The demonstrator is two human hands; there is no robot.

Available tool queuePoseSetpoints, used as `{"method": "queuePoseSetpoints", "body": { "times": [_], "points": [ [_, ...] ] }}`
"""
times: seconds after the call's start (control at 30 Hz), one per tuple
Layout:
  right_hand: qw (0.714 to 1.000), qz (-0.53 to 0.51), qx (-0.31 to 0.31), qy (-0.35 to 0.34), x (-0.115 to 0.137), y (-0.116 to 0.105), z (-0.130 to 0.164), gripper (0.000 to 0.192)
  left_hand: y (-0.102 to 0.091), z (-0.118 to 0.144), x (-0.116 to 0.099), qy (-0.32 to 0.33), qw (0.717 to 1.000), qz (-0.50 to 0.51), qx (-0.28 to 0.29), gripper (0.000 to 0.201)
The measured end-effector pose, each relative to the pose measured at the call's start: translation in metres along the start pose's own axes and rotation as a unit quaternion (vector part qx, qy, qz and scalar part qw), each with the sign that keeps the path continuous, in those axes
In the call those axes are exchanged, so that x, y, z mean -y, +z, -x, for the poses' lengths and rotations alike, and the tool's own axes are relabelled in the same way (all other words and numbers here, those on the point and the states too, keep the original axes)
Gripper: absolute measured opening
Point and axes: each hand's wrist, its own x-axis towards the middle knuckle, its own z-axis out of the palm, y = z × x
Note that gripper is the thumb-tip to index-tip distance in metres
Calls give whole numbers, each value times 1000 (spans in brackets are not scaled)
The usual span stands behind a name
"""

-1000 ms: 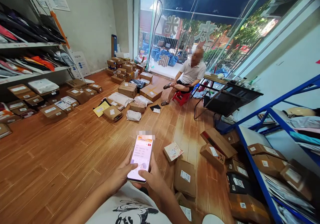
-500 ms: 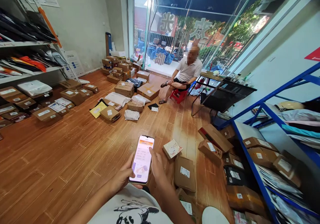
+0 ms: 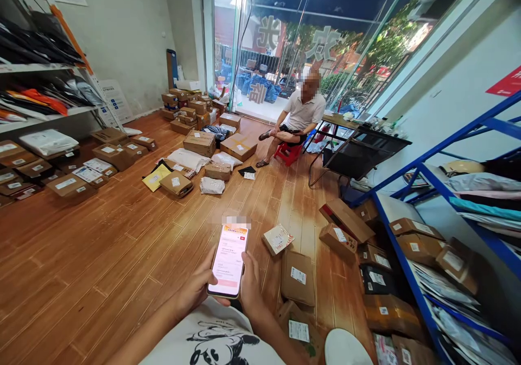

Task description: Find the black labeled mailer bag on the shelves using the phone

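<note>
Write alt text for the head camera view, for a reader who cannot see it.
Two hands, left hand and right hand, hold a lit phone over a wooden floor scattered with cardboard parcels. A seated person rests on a red stool by the glass front, with blue shelves of packages at the right.

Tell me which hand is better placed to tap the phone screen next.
Right, probably. The right hand grips the phone along its right edge with its thumb lying at the screen's side, near the middle. The left hand cradles the lower left corner, its fingers mostly underneath, supporting it.
</note>
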Motion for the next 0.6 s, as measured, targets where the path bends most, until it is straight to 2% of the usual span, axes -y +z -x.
{"method": "queuePoseSetpoints", "body": {
  "times": [0.23, 0.5, 0.6],
  "points": [
    [1000, 2, 27, -2, 9, 2, 7, 27, -2, 1, 4, 10, 1000, -4, 19, 112],
    [1000, -12, -3, 2, 6, -2, 4, 29, -4, -2, 9, 15, 1000, 1, 16, 110],
    [1000, -20, 13, 3, 10, -3, 3, 29, -3, -4, 11, 13, 1000, 0, 12, 110]
  ]
}}
